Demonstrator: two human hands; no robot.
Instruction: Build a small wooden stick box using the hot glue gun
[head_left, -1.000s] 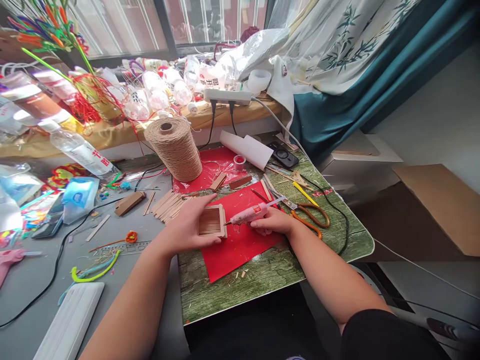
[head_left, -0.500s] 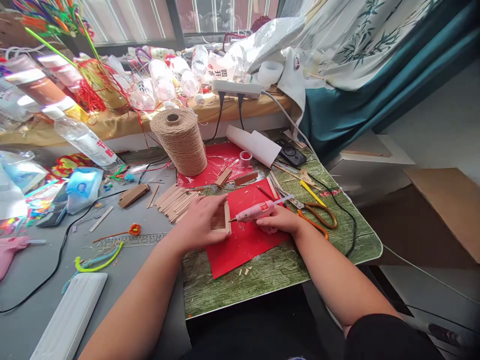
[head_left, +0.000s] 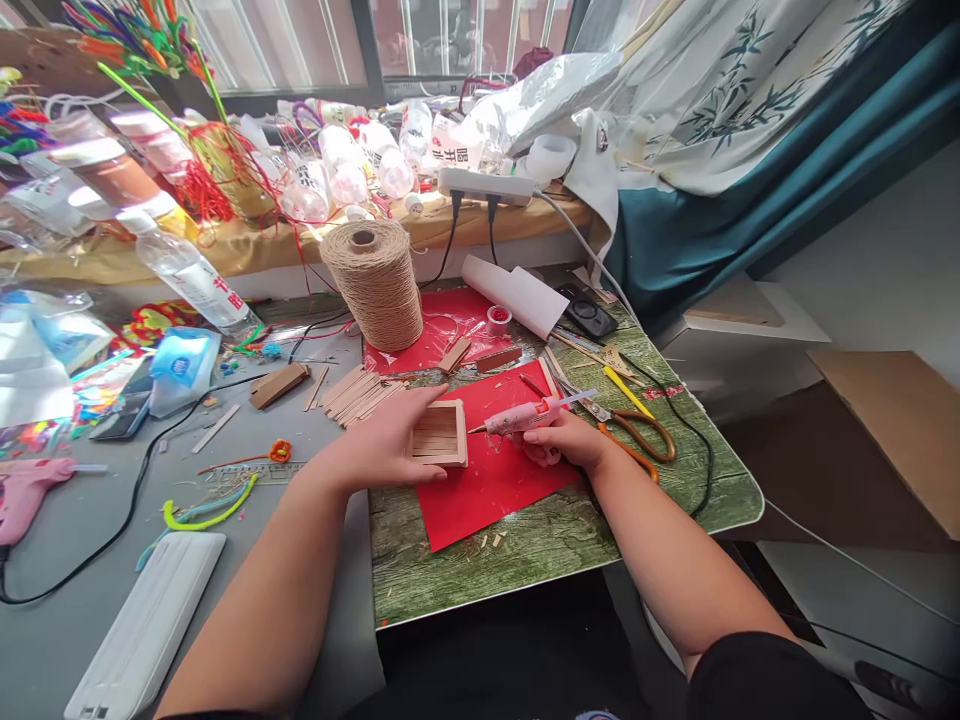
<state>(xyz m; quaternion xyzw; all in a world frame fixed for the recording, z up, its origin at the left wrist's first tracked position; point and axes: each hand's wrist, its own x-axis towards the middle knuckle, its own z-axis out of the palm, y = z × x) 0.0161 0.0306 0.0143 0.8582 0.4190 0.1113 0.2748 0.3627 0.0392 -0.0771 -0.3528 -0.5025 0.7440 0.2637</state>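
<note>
A small open box of wooden craft sticks (head_left: 460, 440) lies on a red sheet (head_left: 495, 490). My left hand (head_left: 382, 440) is at its left side, thumb and fingers spread apart around it, hiding that end. The fingertips look slightly off the box walls. My right hand (head_left: 562, 438) is wrapped round the grip of a pink hot glue gun (head_left: 517, 418), a clear glue stick poking out of its rear. The nozzle points left, just right of the box. Beyond my left hand lies a pile of loose craft sticks (head_left: 360, 395).
A twine spool (head_left: 375, 290) stands behind the sticks. Scissors (head_left: 637, 430) and a yellow pen (head_left: 626, 388) lie right of the glue gun. A second pink glue gun (head_left: 34, 490), its cord and a white case (head_left: 146, 620) are at left. A power strip (head_left: 487, 186) sits on the sill.
My left hand has slid left along the box, so more of its inside shows. The glue gun remains in my right hand near the box. The view has shifted slightly.
</note>
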